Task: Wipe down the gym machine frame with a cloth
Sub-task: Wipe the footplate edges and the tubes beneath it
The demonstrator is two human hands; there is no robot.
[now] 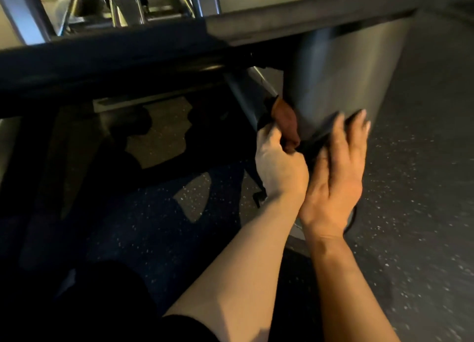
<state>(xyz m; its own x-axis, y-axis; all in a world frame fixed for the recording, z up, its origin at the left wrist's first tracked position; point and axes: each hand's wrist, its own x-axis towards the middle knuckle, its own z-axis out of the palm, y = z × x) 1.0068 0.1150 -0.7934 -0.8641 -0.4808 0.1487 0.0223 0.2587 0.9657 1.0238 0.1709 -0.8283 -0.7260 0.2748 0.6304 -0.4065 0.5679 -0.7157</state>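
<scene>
A wide grey upright of the gym machine frame (341, 79) drops from a dark crossbar (154, 59) toward the floor. My left hand (279, 162) grips a brown cloth (286, 121) bunched against the upright's lower left edge, beside a slanted grey tube (243, 92). Just to its right, my right hand (336, 172) lies with straight fingers against the bottom of the upright, over a dark, blurred part that I cannot identify. Both forearms reach in from the bottom of the view.
Speckled dark rubber floor (423, 187) spreads to the right and below the machine. More silver frame bars (128, 10) stand beyond the crossbar. A dark clothed knee (107, 290) is at the lower left. Deep shadow covers the floor under the crossbar.
</scene>
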